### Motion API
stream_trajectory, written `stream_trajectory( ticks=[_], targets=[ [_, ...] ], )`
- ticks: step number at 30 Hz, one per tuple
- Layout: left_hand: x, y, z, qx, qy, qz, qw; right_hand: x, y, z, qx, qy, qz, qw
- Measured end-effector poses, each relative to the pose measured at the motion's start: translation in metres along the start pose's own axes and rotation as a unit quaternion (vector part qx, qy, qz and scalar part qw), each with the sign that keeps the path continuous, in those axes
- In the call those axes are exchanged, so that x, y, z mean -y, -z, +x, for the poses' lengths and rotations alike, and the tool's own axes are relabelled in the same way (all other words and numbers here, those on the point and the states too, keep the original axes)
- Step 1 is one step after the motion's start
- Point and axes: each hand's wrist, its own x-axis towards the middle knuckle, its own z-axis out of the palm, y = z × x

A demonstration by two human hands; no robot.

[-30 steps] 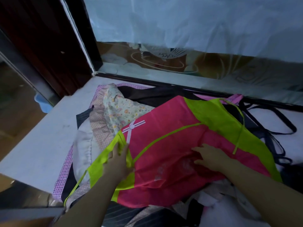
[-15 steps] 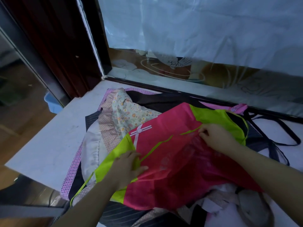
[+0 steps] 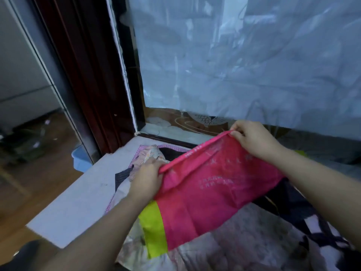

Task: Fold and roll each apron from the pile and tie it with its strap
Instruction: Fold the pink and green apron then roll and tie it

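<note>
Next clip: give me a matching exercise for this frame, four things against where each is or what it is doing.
Things:
1. left hand
2. right hand
3. blue bin
4. floral apron

Places and states:
A. pinches the higher end of the pink apron's top edge
B. lies crumpled just beyond the left hand
C. grips the lower end of the pink apron's top edge
D. on the floor, left of the table

Pairs: 1-C, 2-A, 3-D, 4-B.
</note>
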Motion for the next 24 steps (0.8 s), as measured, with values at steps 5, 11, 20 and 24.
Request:
stream_trajectory(
  ticks=[5,11,20,24],
  targets=[
    [-0.026,0.107,0.048,-0.144,0.022,0.087,0.986,0.007,0.047,0.026,0.037,0.044,-0.051,0.997],
    [-0.066,0.196,0.065,-0.226,-0.025,0.136,0.964,0.030,0.086,0.043,0.085,0.108,-0.105,0.985],
    [-0.053,0.245,0.060,-0.193,-0.070,0.189,0.960,0.033,0.092,0.042,-0.039,0.173,0.023,0.984],
    [-0.060,0.251,0.059,-0.181,0.001,0.227,0.957,0.028,0.110,0.042,0.104,0.149,-0.091,0.979]
  ],
)
